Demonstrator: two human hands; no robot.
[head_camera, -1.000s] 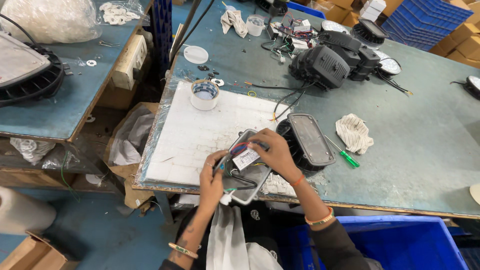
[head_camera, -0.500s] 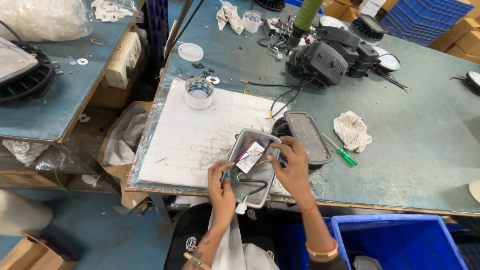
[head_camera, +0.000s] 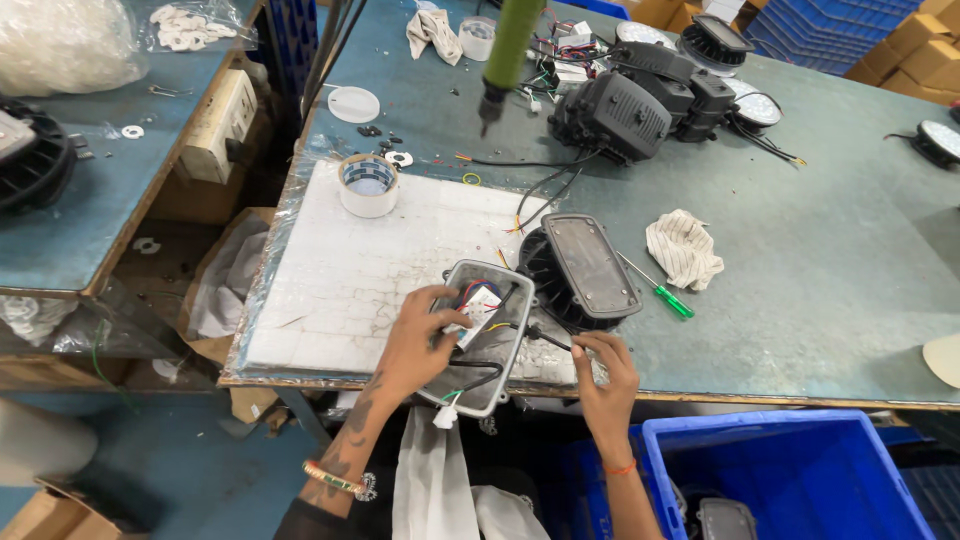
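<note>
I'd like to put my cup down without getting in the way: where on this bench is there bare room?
Bare tabletop lies right of the striped rag and green screwdriver. The white mat is free below the tape roll. It is crowded around the grey housing under both hands and among the black lamps at the back.

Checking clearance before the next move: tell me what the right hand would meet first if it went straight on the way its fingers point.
Probably the black lamp housing: the right hand pinches a black cable, fingers pointing up-left toward it. Depth is uncertain.
</note>
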